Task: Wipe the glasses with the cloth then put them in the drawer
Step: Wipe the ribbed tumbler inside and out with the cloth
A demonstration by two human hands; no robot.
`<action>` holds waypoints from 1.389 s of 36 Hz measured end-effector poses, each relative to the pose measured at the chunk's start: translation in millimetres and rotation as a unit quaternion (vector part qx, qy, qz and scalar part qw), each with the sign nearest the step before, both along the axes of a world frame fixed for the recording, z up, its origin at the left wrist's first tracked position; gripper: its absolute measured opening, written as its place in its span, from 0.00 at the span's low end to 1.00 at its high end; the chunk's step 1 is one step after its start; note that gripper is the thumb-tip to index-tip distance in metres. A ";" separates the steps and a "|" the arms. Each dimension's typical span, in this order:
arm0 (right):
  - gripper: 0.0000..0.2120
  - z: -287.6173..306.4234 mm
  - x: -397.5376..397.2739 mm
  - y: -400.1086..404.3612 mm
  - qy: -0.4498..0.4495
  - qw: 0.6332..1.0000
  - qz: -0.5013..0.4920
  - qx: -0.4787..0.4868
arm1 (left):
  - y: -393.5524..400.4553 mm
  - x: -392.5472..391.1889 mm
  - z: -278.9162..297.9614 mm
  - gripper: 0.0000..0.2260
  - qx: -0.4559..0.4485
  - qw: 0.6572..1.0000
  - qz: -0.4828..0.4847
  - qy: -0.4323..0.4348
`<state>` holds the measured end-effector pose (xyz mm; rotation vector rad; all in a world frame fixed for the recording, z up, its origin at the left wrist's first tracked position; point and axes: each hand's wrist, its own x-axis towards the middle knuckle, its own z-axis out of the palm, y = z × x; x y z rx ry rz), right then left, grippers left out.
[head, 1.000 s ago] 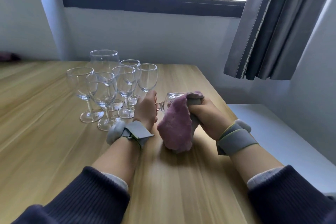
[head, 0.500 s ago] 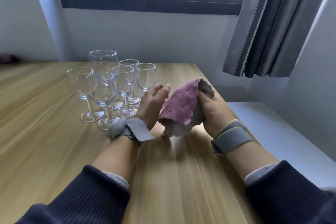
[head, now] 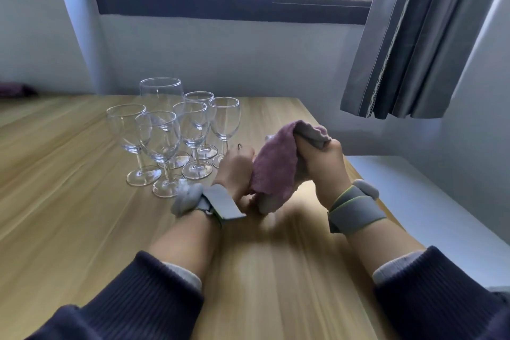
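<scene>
Several clear stemmed glasses (head: 158, 134) stand upright in a cluster on the wooden table (head: 69, 215), left of my hands. My left hand (head: 236, 171) is curled round the stem end of one more glass, which lies almost wholly hidden under the pink cloth (head: 276, 165). My right hand (head: 324, 167) grips the cloth from the right, wrapped over the glass's bowl. Both hands hover just above the table near its right edge. No drawer is in view.
A white lower surface (head: 427, 210) runs along the table's right edge. A grey curtain (head: 414, 50) hangs at the upper right beside the dark-framed window (head: 234, 5). A dark item (head: 15, 90) lies at the far left by the wall.
The cloth-wrapped glass has been turned and lifted between my hands, and the cloth has shifted up over the bowl. The standing glasses have not moved.
</scene>
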<state>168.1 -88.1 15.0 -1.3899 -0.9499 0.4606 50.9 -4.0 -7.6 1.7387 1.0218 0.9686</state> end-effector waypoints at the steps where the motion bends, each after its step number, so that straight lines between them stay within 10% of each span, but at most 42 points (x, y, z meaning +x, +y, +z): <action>1: 0.10 -1.7 5.1 2.1 0.034 0.999 -0.018 -0.015 | -1.4 -1.7 -0.4 0.08 0.021 1.000 0.000 0.003; 6: 0.09 -16.4 11.0 15.8 0.234 0.972 0.004 -0.028 | 0.3 -5.6 3.8 0.07 0.197 0.978 -0.011 0.075; 11: 0.08 -20.7 9.5 20.0 0.275 0.961 -0.025 -0.006 | 1.0 -4.4 2.4 0.06 0.188 0.979 -0.022 0.076; 16: 0.07 -9.7 1.6 11.6 0.232 0.969 -0.064 0.049 | -3.3 -1.2 6.1 0.09 -0.004 0.997 -0.075 -0.025; 22: 0.15 -4.9 -3.1 5.6 0.037 0.994 -0.073 0.069 | 5.8 -5.5 8.8 0.11 -0.291 0.934 -0.161 -0.131; 31: 0.15 -8.1 -6.0 4.9 -0.119 0.990 -0.057 0.054 | -0.2 -2.8 -2.8 0.17 -0.168 0.979 -0.115 -0.022; 44: 0.06 -15.3 11.7 10.8 0.229 0.973 -0.031 -0.023 | 0.6 0.5 -4.0 0.05 0.236 0.970 0.015 0.058; 50: 0.05 -15.0 8.9 15.6 0.262 0.963 -0.065 0.008 | 3.0 4.0 -8.6 0.06 0.170 0.985 -0.017 0.030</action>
